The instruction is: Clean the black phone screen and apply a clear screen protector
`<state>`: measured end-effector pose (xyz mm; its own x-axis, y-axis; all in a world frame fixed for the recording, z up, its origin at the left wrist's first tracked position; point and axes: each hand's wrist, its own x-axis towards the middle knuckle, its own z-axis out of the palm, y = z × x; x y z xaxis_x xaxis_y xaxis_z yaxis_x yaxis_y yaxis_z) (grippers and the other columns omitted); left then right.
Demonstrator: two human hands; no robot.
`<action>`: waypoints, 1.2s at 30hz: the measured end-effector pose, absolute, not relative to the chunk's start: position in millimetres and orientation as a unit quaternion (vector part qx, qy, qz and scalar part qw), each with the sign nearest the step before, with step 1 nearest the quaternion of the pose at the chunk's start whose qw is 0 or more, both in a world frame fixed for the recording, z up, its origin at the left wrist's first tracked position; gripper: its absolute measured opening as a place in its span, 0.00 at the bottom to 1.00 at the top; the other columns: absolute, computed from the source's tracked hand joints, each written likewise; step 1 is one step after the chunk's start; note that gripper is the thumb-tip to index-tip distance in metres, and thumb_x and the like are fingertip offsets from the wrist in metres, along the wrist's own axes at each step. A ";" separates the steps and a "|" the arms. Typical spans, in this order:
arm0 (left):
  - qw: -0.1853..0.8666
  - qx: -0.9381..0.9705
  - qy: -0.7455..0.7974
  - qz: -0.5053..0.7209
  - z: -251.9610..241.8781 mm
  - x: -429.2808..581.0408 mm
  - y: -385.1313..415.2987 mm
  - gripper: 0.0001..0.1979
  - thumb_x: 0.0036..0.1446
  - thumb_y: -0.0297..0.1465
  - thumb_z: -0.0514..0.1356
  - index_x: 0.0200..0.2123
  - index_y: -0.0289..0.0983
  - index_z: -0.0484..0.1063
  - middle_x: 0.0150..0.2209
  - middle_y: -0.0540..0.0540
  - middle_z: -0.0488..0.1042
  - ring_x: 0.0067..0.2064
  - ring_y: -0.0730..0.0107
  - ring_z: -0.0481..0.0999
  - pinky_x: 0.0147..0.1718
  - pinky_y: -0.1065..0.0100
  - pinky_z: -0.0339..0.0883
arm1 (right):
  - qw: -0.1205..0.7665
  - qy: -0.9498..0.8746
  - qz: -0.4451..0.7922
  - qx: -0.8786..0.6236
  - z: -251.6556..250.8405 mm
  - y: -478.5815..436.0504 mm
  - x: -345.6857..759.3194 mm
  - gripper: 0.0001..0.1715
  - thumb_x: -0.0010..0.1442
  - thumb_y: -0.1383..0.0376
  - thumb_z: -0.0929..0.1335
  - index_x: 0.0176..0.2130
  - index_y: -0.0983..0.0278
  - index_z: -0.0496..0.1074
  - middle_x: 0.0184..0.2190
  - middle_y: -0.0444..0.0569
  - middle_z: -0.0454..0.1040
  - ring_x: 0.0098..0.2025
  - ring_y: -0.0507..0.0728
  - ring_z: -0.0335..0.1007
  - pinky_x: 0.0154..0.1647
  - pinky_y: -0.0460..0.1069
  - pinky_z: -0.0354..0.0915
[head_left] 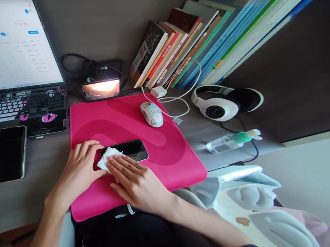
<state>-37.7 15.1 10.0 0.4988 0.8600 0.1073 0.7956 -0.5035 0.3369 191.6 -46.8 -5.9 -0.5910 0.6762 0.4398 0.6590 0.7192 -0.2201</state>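
Note:
A smartphone (135, 149) with a dark screen lies face up on a pink mouse pad (181, 169). My left hand (82, 163) steadies its left end, thumb at the near edge and fingers at the far edge. A folded white tissue (108, 156) covers the left part of the screen. My right hand (138, 181) presses the tissue against the glass, its fingers laid together over it; the part of the tissue under them is hidden. Beyond the phone, a patterned mouse (151, 114) rests on the pad.
To the left are an open laptop (19, 111) and a second phone (10, 153). A lit phone (101, 89) leans at the back, beside slanted books (174, 47). A white charger (158, 92), headphones (224, 101) and a spray bottle (226, 143) lie right.

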 end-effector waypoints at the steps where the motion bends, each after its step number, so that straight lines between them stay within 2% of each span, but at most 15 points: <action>1: 0.122 0.858 0.482 0.132 10.2 -37.9 14.9 0.26 0.64 0.36 0.68 0.62 0.44 0.66 0.66 0.40 0.69 0.66 0.46 0.69 0.64 0.46 0.65 | 0.252 -0.890 0.009 -0.381 -6.4 -49.9 195.4 0.26 0.76 0.64 0.65 0.67 0.73 0.72 0.68 0.60 0.73 0.72 0.63 0.67 0.76 0.59 0.64; 4: 0.118 0.859 0.482 0.129 10.9 -38.5 14.4 0.27 0.65 0.44 0.68 0.63 0.44 0.66 0.67 0.40 0.69 0.66 0.45 0.68 0.64 0.46 0.64 | 0.245 -0.880 -0.022 -0.405 -7.9 -55.9 209.4 0.24 0.75 0.68 0.66 0.67 0.70 0.73 0.68 0.58 0.73 0.70 0.62 0.70 0.74 0.59 0.66; 8: 0.122 0.861 0.478 0.127 10.9 -39.4 13.8 0.31 0.64 0.51 0.68 0.63 0.44 0.66 0.68 0.40 0.67 0.67 0.45 0.67 0.65 0.46 0.63 | 0.253 -0.859 -0.062 -0.440 -11.3 -58.7 232.7 0.22 0.74 0.70 0.66 0.64 0.73 0.74 0.65 0.60 0.75 0.67 0.64 0.75 0.70 0.59 0.72; 13: 0.112 0.864 0.474 0.125 11.1 -39.4 13.6 0.30 0.65 0.50 0.68 0.63 0.43 0.66 0.67 0.40 0.68 0.66 0.46 0.68 0.64 0.48 0.64 | 0.264 -0.835 -0.086 -0.475 -16.3 -54.2 249.2 0.24 0.74 0.69 0.68 0.66 0.71 0.73 0.63 0.60 0.77 0.66 0.66 0.76 0.67 0.62 0.75; 18: 0.112 0.868 0.467 0.129 9.3 -40.5 15.1 0.30 0.65 0.51 0.67 0.63 0.45 0.65 0.67 0.40 0.68 0.66 0.46 0.69 0.64 0.47 0.64 | 0.270 -0.821 -0.083 -0.497 -17.7 -37.3 239.9 0.24 0.76 0.63 0.67 0.65 0.71 0.75 0.62 0.62 0.78 0.64 0.67 0.78 0.65 0.62 0.76; 24: 0.114 0.861 0.475 0.138 5.7 -40.1 15.6 0.29 0.66 0.49 0.67 0.64 0.45 0.66 0.67 0.39 0.68 0.66 0.44 0.68 0.65 0.45 0.63 | 0.238 -0.829 -0.069 -0.500 -15.7 -24.2 201.2 0.30 0.77 0.58 0.66 0.64 0.79 0.73 0.65 0.71 0.74 0.67 0.71 0.73 0.69 0.63 0.72; 27: 0.115 0.859 0.480 0.138 5.2 -39.4 16.2 0.26 0.66 0.44 0.67 0.62 0.44 0.67 0.66 0.39 0.69 0.66 0.43 0.69 0.64 0.44 0.64 | 0.230 -0.844 -0.039 -0.483 -13.2 -21.6 183.0 0.32 0.77 0.56 0.65 0.66 0.78 0.71 0.67 0.69 0.71 0.70 0.70 0.70 0.72 0.62 0.69; 31: 0.117 0.857 0.485 0.129 7.0 -39.1 17.9 0.25 0.64 0.37 0.68 0.61 0.42 0.67 0.65 0.38 0.71 0.64 0.43 0.70 0.62 0.44 0.66 | 0.242 -0.866 -0.013 -0.438 -10.8 -21.0 175.1 0.30 0.78 0.57 0.64 0.66 0.77 0.72 0.68 0.65 0.71 0.71 0.66 0.69 0.74 0.59 0.66; 34: 0.119 0.856 0.489 0.117 8.9 -38.8 18.3 0.28 0.63 0.39 0.69 0.62 0.42 0.66 0.65 0.38 0.70 0.64 0.43 0.70 0.62 0.44 0.66 | 0.247 -0.877 -0.015 -0.411 -11.7 -27.8 181.8 0.26 0.78 0.60 0.64 0.65 0.75 0.73 0.67 0.63 0.73 0.70 0.64 0.70 0.74 0.58 0.66; 36: 0.118 0.857 0.489 0.113 9.8 -38.7 17.6 0.29 0.64 0.44 0.69 0.63 0.42 0.66 0.66 0.38 0.69 0.65 0.44 0.69 0.63 0.44 0.65 | 0.247 -0.885 -0.021 -0.394 -13.3 -35.1 191.7 0.23 0.76 0.67 0.65 0.65 0.72 0.74 0.67 0.61 0.73 0.71 0.63 0.70 0.74 0.59 0.66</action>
<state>-38.7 17.6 9.8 0.4953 0.8651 0.0789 0.8116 -0.4932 0.3130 191.7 -35.1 -13.3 -0.5669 0.6877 0.4536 0.7085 0.6879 -0.1575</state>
